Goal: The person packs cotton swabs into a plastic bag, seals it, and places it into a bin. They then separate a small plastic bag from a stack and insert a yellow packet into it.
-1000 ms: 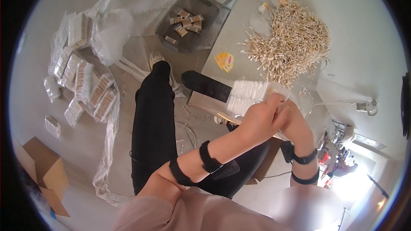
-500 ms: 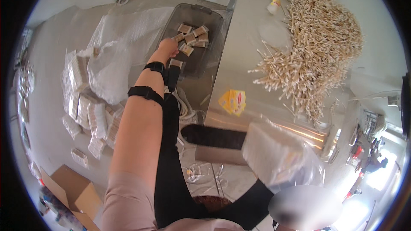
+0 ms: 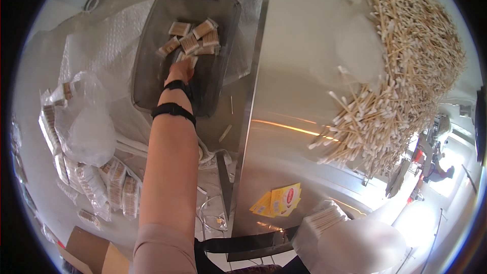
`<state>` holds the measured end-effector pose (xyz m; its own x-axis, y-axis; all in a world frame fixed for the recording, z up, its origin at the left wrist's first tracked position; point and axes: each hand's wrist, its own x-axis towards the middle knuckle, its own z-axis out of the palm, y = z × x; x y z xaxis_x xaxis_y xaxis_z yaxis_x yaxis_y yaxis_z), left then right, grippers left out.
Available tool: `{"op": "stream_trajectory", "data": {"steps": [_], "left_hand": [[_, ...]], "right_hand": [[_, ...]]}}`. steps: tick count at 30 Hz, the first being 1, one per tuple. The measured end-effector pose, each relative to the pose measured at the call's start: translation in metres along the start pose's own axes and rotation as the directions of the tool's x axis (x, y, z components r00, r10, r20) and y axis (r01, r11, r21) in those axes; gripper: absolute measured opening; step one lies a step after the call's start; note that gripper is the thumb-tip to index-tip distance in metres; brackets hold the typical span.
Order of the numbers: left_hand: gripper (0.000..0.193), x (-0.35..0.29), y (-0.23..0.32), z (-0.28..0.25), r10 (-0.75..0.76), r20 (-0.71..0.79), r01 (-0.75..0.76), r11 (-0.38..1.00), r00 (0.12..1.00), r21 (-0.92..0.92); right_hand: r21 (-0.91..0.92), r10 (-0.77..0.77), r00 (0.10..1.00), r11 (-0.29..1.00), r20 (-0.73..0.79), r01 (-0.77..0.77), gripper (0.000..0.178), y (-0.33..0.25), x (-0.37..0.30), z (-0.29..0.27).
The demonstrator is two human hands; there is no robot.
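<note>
I have the left hand [image 3: 180, 70] deep inside the grey plastic bin [image 3: 152, 78], its fingers at a small packet of swabs [image 3: 187, 60] about midway between the bin's left and right walls. The fingers look curled, but I cannot tell from here whether they grip that packet or merely touch it. Six more packets [image 3: 189, 44] lie loosely together between it and the bin's far edge, some overlapping. Two black straps [image 3: 173, 112] circle the forearm, which comes over the bin's near edge.

The right hand I cannot see (a pale blurred patch covers that lower corner of my view), so I cannot tell how it stands. Just beside the patch, by the near edge of the metal bench [image 3: 294, 96], is a clear bag [image 3: 324, 219] with swabs in it. Yellow cards [image 3: 278, 201] lie fanned near the bench's near left corner, and a big heap of loose swabs [image 3: 413, 71] spreads along its right side.

To the bin's left, clear plastic wrap [image 3: 114, 45] covers part of the floor, with bagged stacks of packets [image 3: 91, 185] nearer me and an open cardboard box [image 3: 94, 251] beyond those.
</note>
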<state>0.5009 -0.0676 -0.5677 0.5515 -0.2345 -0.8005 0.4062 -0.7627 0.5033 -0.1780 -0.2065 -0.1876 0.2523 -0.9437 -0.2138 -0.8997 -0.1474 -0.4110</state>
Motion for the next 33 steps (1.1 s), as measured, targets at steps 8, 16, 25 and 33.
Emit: {"op": "stream_trajectory", "data": {"steps": [8,16,25,33], "left_hand": [[0.027,-0.023,0.031,0.041,-0.307,-0.077,0.226,0.827,0.949,-0.515],[0.027,-0.159,0.050,-0.027,0.136,-0.097,-0.167,0.819,0.986,-0.549],[0.036,-0.511,0.143,-0.096,0.694,0.125,-0.585,0.678,0.709,-0.444],[0.026,-0.732,0.119,-0.014,0.764,0.562,-0.908,0.415,0.317,-0.052]], "right_hand": [[-0.064,-0.008,0.999,0.998,-0.035,0.006,0.029,0.004,0.004,-0.016],[0.084,-0.061,0.993,0.994,-0.103,0.069,0.028,-0.006,-0.023,-0.027],[0.562,0.060,0.976,0.824,-0.208,0.069,0.017,-0.030,-0.075,-0.082],[0.872,-0.625,0.759,0.254,-0.182,0.418,0.031,-0.224,-0.120,-0.180]]}}
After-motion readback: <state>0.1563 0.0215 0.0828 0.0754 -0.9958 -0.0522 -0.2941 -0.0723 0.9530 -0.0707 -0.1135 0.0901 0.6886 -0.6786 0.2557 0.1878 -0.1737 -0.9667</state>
